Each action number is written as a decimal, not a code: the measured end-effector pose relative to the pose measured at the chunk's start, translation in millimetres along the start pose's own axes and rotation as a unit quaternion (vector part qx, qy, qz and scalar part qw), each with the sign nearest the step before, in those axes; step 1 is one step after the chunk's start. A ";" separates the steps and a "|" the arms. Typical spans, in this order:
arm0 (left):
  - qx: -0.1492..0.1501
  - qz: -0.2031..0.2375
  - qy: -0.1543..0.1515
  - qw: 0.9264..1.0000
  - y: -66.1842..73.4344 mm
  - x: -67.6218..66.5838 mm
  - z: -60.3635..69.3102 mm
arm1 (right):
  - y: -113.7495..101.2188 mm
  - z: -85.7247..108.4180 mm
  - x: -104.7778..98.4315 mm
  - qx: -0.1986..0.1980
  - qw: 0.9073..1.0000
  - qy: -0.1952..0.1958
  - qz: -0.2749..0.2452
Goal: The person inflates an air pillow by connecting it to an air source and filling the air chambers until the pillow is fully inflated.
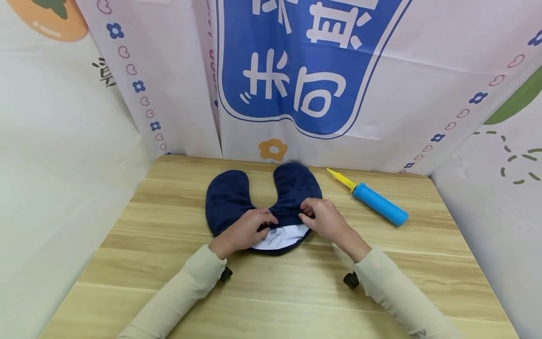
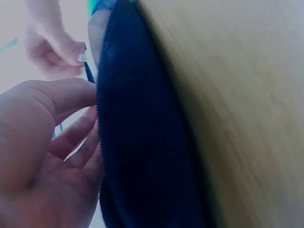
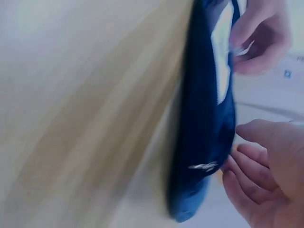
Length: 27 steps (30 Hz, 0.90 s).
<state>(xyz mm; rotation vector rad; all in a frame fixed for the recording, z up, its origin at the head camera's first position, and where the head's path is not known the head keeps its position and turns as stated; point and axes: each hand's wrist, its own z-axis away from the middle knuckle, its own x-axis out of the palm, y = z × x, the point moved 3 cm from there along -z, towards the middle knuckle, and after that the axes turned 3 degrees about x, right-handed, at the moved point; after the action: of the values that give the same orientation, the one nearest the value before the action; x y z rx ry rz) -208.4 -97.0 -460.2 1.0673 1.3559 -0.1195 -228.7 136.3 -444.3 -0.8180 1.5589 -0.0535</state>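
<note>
A dark blue U-shaped pillow lies on the table, its two arms toward the wall. Its curved near part gapes along a zipper edge, showing a white lining. My left hand pinches the fabric at the left of the gap, and my right hand grips the cover's edge at the right. In the left wrist view the left hand has its thumb and fingers at the zipper edge of the pillow. The right wrist view has the right hand beside the pillow, fingertips at its edge.
A blue hand pump with a yellow nozzle lies on the wooden table, right of the pillow. Printed cloth hangs behind the table's far edge and along its sides. Small black objects show beside both wrists.
</note>
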 end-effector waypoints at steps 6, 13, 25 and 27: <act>0.010 0.009 0.007 1.000 -4.8 -1.0 -0.8 | -40.7 7.1 2.7 -0.107 0.994 0.016 0.019; -0.003 0.020 0.016 1.000 -6.2 0.1 -1.7 | -58.0 10.6 32.7 -0.119 0.992 -0.041 0.024; 0.002 0.027 0.044 0.999 -10.3 1.2 -1.5 | -56.5 6.5 51.9 -0.107 0.992 -0.021 0.069; 0.005 0.035 0.053 0.998 -11.0 0.6 -0.5 | -56.1 7.4 50.8 -0.112 0.992 -0.009 0.059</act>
<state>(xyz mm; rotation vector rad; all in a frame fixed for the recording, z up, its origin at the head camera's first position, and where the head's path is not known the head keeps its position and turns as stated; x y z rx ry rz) -215.4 -102.4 -466.7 1.1409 1.4120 -0.0193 -193.0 71.5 -461.6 -0.8969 1.6111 0.2186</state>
